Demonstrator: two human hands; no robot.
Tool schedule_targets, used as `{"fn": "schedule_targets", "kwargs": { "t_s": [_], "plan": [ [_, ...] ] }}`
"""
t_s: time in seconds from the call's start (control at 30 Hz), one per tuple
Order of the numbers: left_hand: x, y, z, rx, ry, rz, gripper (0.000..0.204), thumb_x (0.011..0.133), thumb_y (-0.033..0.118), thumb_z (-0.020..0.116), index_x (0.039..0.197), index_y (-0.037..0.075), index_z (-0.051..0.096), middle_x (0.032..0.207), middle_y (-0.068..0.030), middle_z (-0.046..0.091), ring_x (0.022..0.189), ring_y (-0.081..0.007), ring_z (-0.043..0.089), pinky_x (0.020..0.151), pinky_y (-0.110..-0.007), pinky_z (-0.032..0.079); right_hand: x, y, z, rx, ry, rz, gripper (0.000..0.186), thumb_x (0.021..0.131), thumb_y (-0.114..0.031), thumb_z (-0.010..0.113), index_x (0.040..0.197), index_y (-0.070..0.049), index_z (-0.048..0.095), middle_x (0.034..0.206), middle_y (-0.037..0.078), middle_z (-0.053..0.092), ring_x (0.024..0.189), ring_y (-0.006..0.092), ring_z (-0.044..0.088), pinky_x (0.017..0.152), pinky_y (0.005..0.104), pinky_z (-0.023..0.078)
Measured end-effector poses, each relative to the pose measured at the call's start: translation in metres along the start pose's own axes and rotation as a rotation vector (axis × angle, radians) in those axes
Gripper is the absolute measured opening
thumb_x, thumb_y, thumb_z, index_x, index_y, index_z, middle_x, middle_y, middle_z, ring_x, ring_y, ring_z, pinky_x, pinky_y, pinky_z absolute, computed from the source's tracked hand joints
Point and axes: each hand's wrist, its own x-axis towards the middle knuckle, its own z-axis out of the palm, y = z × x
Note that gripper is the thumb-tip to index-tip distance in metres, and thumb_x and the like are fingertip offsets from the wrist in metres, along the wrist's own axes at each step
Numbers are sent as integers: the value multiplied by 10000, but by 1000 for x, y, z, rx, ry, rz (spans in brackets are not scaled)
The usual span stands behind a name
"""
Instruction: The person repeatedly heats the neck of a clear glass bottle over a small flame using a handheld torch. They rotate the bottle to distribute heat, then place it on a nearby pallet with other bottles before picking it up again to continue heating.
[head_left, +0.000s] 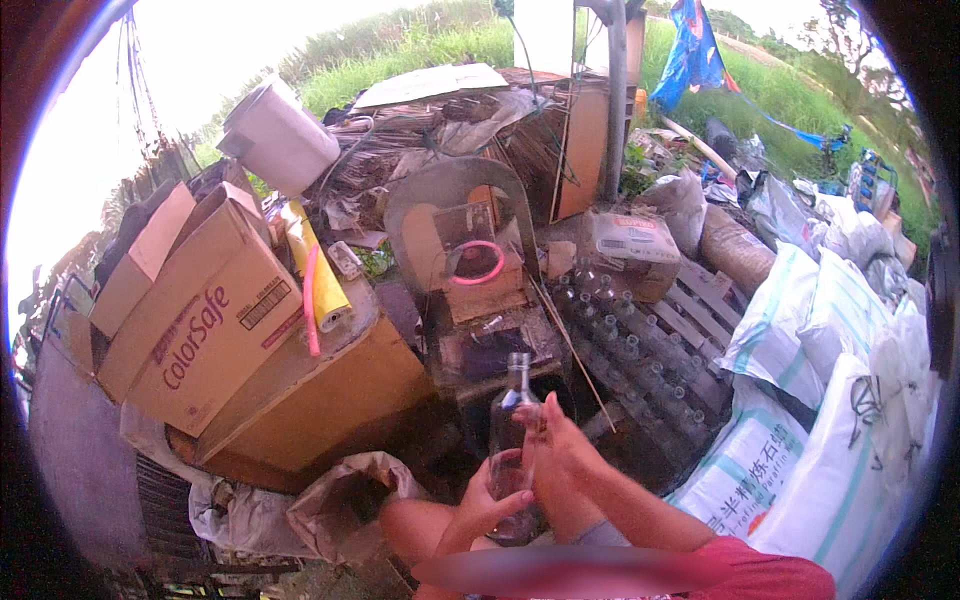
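A clear glass bottle [518, 385] stands upright between my two hands, in front of my knees. My left hand [490, 495] is closed round its lower body, thumb across the glass. My right hand [550, 435] is at the bottle's upper right side, fingers bent against it. Just beyond is a dark, worn plastic chair [420, 210] bearing a cardboard box [485, 295] with a pink ring [478, 262] on it. Rows of empty glass bottles [630, 340] stand to the right of the chair.
Cardboard boxes [225, 330] and a yellow roll [320, 270] are piled at left, below a white bucket [280, 140]. Stacked white sacks [770, 330] line the right side beside a wooden pallet [700, 300]. A crumpled sack [340, 500] lies left of my knee. A metal post [615, 100] rises behind.
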Motion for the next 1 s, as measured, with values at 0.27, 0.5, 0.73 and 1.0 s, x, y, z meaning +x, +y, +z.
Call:
{"fn": "schedule_targets", "kwargs": {
  "t_s": [0.27,0.5,0.73,1.0],
  "plan": [
    [-23,-74,-59,190,373,-1,897,904,201,1062,1651,82,579,1287,-79,750,1147,-184,757,982,-377,655,213,25,-144,-1464,536,-224,665,1160,-485,740,1478,63,539,1378,418,765,1319,600,743,1131,613,609],
    [-3,-111,-97,114,454,118,853,927,210,1046,1639,82,594,1223,-76,773,1104,-190,779,981,-374,664,269,26,-193,-1352,590,-80,520,1177,-454,683,1396,14,629,1293,383,807,1297,597,755,1103,647,603],
    [1,-119,-113,7,453,140,829,948,178,1025,1649,77,594,1204,-71,782,1058,-194,804,959,-365,673,91,-1,-221,-940,519,-89,248,1169,-299,711,1207,-61,768,801,33,626,559,157,580,494,386,486],
    [-5,-130,-117,-66,471,130,791,958,135,1019,1628,71,604,1193,-70,779,1096,-195,800,934,-366,677,-29,-65,-172,-578,304,-88,314,1195,-379,687,1314,-92,737,919,33,685,741,187,657,644,386,544]
  ]
}}
